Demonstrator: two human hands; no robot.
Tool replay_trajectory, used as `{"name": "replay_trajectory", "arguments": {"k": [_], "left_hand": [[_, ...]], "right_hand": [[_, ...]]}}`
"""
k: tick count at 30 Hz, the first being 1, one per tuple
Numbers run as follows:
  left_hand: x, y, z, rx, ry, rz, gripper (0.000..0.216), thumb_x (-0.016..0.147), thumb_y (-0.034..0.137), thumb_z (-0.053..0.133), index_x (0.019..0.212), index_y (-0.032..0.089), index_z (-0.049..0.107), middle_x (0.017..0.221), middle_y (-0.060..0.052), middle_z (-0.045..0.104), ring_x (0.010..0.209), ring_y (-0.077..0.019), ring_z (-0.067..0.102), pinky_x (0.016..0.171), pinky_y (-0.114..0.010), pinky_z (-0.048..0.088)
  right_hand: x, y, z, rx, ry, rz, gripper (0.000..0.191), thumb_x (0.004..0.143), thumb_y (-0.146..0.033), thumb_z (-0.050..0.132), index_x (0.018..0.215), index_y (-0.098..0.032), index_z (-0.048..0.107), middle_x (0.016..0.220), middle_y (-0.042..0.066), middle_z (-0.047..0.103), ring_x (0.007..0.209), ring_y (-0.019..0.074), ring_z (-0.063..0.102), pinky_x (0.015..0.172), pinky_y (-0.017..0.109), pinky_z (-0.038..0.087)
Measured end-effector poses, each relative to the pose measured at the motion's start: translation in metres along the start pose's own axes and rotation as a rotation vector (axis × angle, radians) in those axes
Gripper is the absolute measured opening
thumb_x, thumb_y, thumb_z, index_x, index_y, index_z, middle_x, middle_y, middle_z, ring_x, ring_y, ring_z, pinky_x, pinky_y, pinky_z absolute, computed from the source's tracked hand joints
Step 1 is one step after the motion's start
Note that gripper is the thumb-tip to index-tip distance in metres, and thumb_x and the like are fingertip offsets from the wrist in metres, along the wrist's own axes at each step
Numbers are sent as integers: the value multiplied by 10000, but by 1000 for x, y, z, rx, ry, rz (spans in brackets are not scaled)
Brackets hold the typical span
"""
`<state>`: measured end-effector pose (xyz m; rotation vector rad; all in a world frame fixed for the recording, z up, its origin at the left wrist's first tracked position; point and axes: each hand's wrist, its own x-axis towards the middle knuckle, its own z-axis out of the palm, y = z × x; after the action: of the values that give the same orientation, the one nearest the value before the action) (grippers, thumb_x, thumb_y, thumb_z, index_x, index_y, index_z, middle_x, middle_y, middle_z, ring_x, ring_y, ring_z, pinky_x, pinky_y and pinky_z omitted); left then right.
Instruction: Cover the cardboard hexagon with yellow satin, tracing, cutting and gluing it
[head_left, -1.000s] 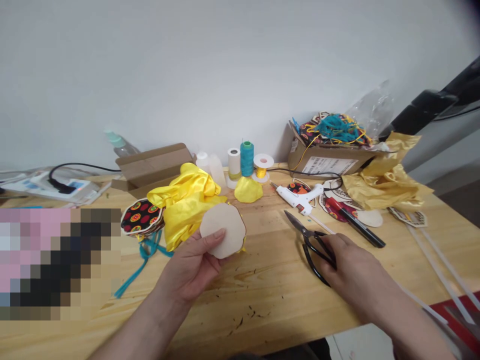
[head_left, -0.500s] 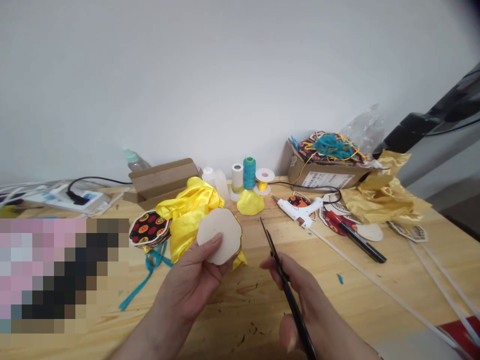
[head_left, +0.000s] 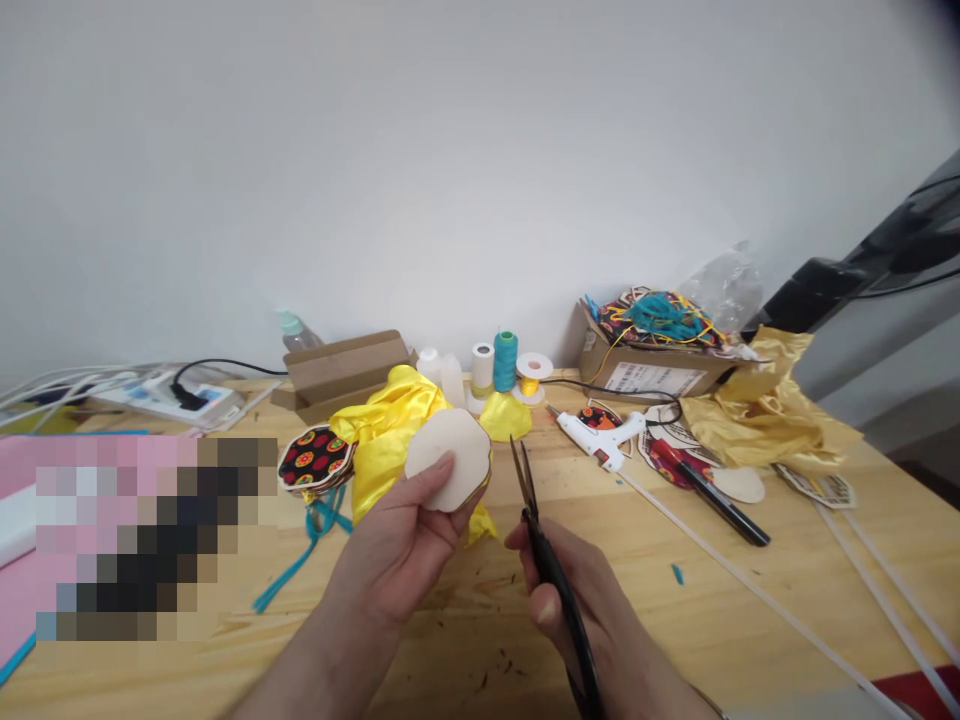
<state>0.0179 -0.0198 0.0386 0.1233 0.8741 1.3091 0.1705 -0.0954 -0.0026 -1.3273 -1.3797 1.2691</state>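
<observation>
My left hand [head_left: 397,550] is closed on a pale lobed disc [head_left: 450,458], thumb pressed on its face, with yellow satin showing at its lower edge. My right hand [head_left: 592,620] grips black scissors [head_left: 551,570]. Their blades point up and away, slightly parted, tips just right of the disc. A heap of yellow satin fabric [head_left: 386,435] lies behind the disc. A patterned black-and-red disc [head_left: 316,458] rests to its left on a teal cord [head_left: 300,555].
On the wooden table [head_left: 750,620] lie a white glue gun [head_left: 604,437], a black-and-red pen [head_left: 712,490], thread spools [head_left: 504,360], gold fabric [head_left: 765,420], a cardboard box of scraps [head_left: 652,365], thin white sticks [head_left: 757,590] and a folded carton [head_left: 341,365]. A blurred patch covers the left.
My right hand picked the scissors up off the table at the right and brought them across to beside the disc, blades now upright. The left hand kept holding the disc.
</observation>
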Motion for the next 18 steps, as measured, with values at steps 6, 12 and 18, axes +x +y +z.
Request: {"name": "replay_trajectory", "arguments": {"k": [6,12,18], "left_hand": [[0,-1,-1,-9,-14,0,501,844,-78,506,1256,195,586,942,-77,765,780,-216,754,660,-325,650],[-2,-3,-3,-9,-7,-13,481,844,-73,511,1243,182,598,966,-91,760,790,-213,751,647,-309,647],[-4,-3,-3,3,-21,-12,480,842,-79,505,1245,168,593,946,-91,761,776,-207,749,642,-306,642]], "right_hand": [[-4,1,-2,-4,-13,26,716,723,-813,512,1029,-172,602,740,8,487,667,172,443,607,288,414],[-2,4,1,17,-84,7,668,757,-800,483,997,-186,592,734,-14,428,671,152,396,621,267,393],[-1,-1,4,64,-108,59,709,706,-844,484,919,-176,588,673,-35,370,614,131,334,558,247,354]]}}
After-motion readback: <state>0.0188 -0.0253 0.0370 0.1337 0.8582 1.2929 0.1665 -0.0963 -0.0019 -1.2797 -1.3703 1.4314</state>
